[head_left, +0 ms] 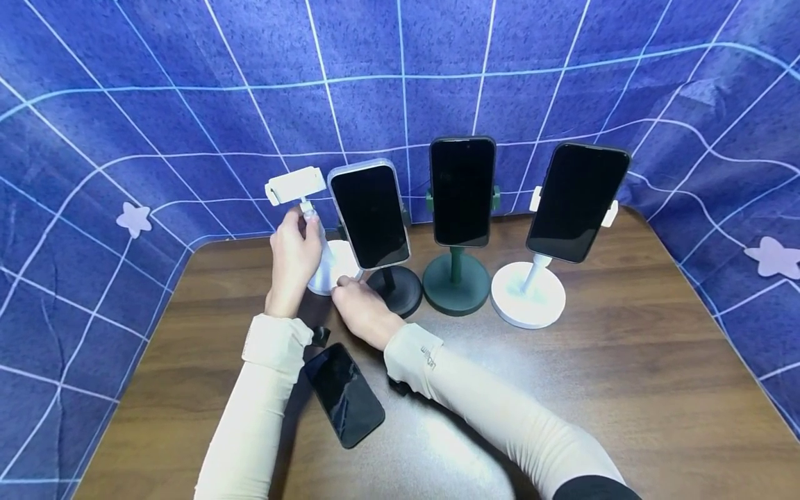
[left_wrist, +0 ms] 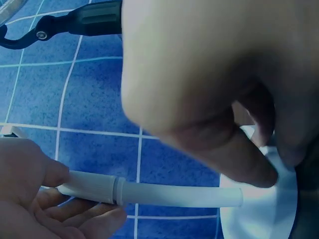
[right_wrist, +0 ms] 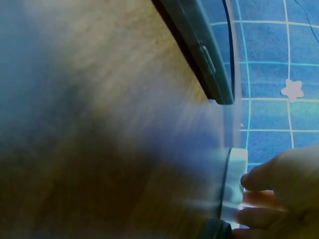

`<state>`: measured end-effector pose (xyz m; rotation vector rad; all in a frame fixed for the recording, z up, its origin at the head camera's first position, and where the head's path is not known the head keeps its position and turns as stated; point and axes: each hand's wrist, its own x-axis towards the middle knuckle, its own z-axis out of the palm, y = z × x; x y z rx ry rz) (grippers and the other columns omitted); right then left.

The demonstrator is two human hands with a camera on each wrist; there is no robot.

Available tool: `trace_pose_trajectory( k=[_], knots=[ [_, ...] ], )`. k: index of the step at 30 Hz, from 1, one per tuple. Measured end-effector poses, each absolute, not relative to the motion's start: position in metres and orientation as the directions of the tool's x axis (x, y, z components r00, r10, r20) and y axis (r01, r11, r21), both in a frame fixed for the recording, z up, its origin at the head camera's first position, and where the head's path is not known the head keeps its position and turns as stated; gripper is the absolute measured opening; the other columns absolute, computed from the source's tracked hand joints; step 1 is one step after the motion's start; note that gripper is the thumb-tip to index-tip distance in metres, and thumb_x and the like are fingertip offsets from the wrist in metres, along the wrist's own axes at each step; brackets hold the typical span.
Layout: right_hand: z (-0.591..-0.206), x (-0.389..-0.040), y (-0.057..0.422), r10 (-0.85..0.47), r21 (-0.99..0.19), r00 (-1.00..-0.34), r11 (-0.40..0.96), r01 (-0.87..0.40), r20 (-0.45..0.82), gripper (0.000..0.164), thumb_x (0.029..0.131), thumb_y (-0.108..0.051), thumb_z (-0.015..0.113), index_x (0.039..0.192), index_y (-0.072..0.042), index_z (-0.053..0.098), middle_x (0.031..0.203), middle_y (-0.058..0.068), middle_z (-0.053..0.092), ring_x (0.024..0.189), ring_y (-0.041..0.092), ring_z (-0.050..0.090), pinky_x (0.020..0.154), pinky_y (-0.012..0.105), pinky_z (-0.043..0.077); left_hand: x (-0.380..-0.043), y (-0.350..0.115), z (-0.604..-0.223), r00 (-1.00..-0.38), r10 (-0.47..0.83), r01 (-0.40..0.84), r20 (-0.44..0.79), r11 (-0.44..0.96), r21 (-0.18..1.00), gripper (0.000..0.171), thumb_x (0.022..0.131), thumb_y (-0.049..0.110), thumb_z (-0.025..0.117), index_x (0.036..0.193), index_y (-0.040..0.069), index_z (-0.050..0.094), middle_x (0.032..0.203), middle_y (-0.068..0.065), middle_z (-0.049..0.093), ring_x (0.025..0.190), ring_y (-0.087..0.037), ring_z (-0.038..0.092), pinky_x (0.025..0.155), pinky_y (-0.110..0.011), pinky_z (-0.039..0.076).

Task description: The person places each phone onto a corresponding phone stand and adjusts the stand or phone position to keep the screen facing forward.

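At the left end of a row stands a white phone stand with a bare white clamp head. My left hand grips its stem just below the clamp. In the left wrist view the stem runs from the left hand's fingers to the round base. My right hand holds the edge of that base, its fingers curled at the rim. The right wrist view has the right hand at the white base. On the table near both forearms lies a dark phone.
Right of the white stand are a black stand, a green stand and another white stand, each bearing a phone. The black one's phone leans close to the hands. Blue gridded cloth hangs behind the wooden table.
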<state>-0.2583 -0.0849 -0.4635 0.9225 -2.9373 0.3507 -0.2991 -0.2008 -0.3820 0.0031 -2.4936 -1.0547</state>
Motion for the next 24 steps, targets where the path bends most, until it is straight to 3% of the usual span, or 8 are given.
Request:
trace_pose_trajectory(
  k=[4,8,16,24],
  knots=[
    [-0.461,-0.254,-0.086,-0.575,-0.182,-0.813,0.793,-0.581,0.091,0.023,0.105,-0.007,0.055,0.116,-0.012,0.075,0.112,0.004,0.064,0.09,0.017,0.068,0.071,0.029,0.058,-0.293,-0.207,-0.381,-0.904,-0.157,0.17,0.398,0.722,0.671,0.031,0.105,0.016,0.052,0.124,-0.005,0.064,0.113,-0.024,0.073,0.102,-0.04,0.072,0.093,-0.053,0.054],
    [-0.457,-0.251,-0.085,-0.582,-0.195,-0.808,0.785,-0.588,0.094,0.022,0.104,-0.009,0.057,0.109,-0.013,0.077,0.108,0.003,0.065,0.086,0.019,0.069,0.067,0.031,0.058,-0.286,-0.21,-0.381,-0.901,-0.153,0.17,0.406,0.735,0.656,0.03,0.105,0.017,0.053,0.123,-0.005,0.064,0.113,-0.024,0.074,0.104,-0.039,0.072,0.094,-0.051,0.055],
    [-0.46,-0.248,-0.077,-0.602,-0.086,-0.769,0.773,-0.629,0.217,0.016,0.097,-0.008,0.065,0.098,-0.014,0.079,0.095,0.002,0.068,0.089,0.02,0.067,0.086,0.03,0.055,-0.266,-0.214,-0.381,-0.899,-0.142,0.18,0.414,0.742,0.646,0.03,0.105,0.019,0.056,0.119,-0.005,0.067,0.111,-0.024,0.075,0.1,-0.038,0.075,0.09,-0.051,0.058],
    [-0.461,-0.243,-0.076,-0.618,-0.148,-0.768,0.754,-0.64,0.169,0.025,0.099,-0.002,0.06,0.097,-0.017,0.08,0.098,0.002,0.069,0.088,0.02,0.067,0.072,0.031,0.059,-0.25,-0.22,-0.381,-0.903,-0.122,0.196,0.412,0.736,0.648,0.031,0.104,0.019,0.058,0.121,-0.005,0.067,0.114,-0.025,0.074,0.101,-0.039,0.075,0.089,-0.051,0.06]
  ],
)
